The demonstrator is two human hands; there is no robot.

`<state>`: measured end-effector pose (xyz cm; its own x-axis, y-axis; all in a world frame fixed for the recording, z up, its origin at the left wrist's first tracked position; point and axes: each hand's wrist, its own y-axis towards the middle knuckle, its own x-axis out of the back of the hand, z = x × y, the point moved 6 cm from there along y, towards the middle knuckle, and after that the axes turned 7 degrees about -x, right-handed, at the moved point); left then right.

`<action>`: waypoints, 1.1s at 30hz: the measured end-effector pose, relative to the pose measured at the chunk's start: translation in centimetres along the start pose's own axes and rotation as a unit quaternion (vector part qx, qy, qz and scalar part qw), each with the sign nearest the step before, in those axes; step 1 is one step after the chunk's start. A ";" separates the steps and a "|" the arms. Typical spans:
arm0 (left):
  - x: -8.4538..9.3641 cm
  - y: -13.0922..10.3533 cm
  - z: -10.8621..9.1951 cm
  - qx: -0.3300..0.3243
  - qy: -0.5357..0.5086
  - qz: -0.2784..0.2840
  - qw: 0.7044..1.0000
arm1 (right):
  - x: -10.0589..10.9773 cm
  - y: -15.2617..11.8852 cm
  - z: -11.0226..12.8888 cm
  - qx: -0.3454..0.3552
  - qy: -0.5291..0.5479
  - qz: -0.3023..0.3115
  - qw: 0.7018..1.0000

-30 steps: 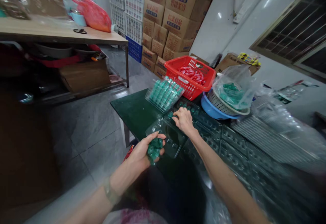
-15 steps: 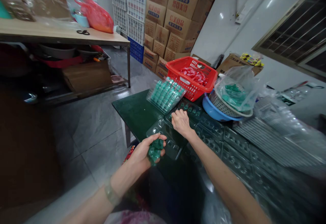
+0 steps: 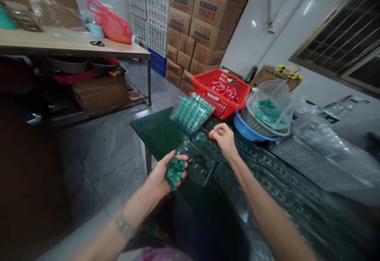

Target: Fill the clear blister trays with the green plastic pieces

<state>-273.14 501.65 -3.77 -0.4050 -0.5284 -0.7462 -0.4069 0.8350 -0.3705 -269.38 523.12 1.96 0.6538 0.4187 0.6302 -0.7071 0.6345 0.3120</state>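
Note:
In my left hand (image 3: pixel 157 177), cupped palm up with the fingers curled, lies a heap of small green wrapped pieces (image 3: pixel 175 169), perhaps candies. My right hand (image 3: pixel 225 139) hovers over a clear plastic tray (image 3: pixel 210 147), thumb and fingertips pinched; what they hold, if anything, is hidden. Green pieces (image 3: pixel 201 137) sit in the left end of that tray. Nearer to me, a clear tray (image 3: pixel 197 165) with moulded hollows lies beside my left fingers. Behind both hands, a stack of trays (image 3: pixel 192 113) filled with green pieces leans against the basket.
A red basket (image 3: pixel 227 106) of pink-red wrapped pieces stands at the back of the dark green table (image 3: pixel 148 128). Right of it, a blue basin (image 3: pixel 249 128) holds a grey colander (image 3: pixel 285 131) and a bag of green pieces (image 3: pixel 268 112). More clear trays (image 3: pixel 276 181) cover the right side.
My right hand has shifted right along the tray, uncovering green pieces at its left end. The left hand has drawn slightly left and its fingers have loosened, showing more of the heap.

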 end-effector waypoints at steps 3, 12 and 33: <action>0.1 -0.3 -0.1 -0.006 0.007 -0.004 1.000 | -0.9 -1.0 1.4 0.029 -0.023 0.025 0.999; 0.1 -0.6 0.2 -0.014 0.010 0.013 1.000 | -4.9 -1.2 2.4 0.116 -0.430 0.046 0.894; 0.4 -0.4 -0.1 -0.022 -0.016 0.010 1.000 | -3.9 0.7 -2.9 -0.043 -0.144 0.097 0.984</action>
<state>-273.21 501.10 -3.90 -0.3877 -0.5065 -0.7701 -0.4346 0.8372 -0.3319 -271.66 523.79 -2.36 0.3960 0.3440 0.8514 -0.7775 0.6188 0.1116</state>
